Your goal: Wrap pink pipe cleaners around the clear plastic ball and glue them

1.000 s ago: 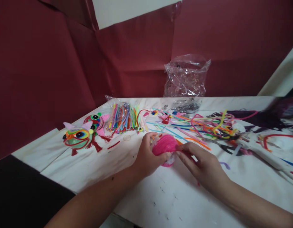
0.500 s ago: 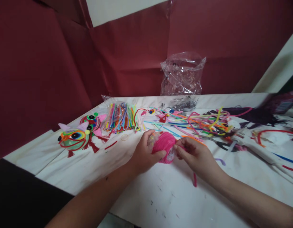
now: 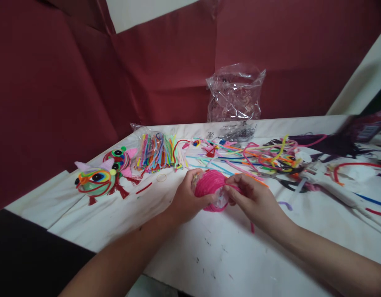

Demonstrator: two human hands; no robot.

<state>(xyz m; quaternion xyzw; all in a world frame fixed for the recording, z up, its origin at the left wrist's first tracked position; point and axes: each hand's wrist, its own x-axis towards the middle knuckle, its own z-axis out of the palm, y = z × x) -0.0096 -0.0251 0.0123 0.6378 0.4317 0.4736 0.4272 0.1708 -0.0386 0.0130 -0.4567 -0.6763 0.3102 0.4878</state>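
Note:
My left hand (image 3: 187,198) is closed around a rounded, partly clear form wrapped in rows of pink pipe cleaner (image 3: 210,183). A whitish see-through patch of the form shows at its right side. My right hand (image 3: 250,196) pinches a pink pipe cleaner against that side, with thumb and fingertips close together. The loose end of the pink pipe cleaner (image 3: 252,227) hangs out below my right hand. My fingers hide part of the form, and its exact kind cannot be made out.
Two decorated animal heads (image 3: 96,181) with red tassels stand at the left. Behind lies a bag of colourful pipe cleaners (image 3: 158,152). Loose pipe cleaners (image 3: 255,159), scissors (image 3: 291,185) and a white glue gun (image 3: 329,185) spread to the right. A clear plastic bag (image 3: 235,95) stands at the back.
The wrapped form has turned in my left hand, showing more of its pale side. The loose pipe cleaner end has drawn up slightly. My view has shifted a little.

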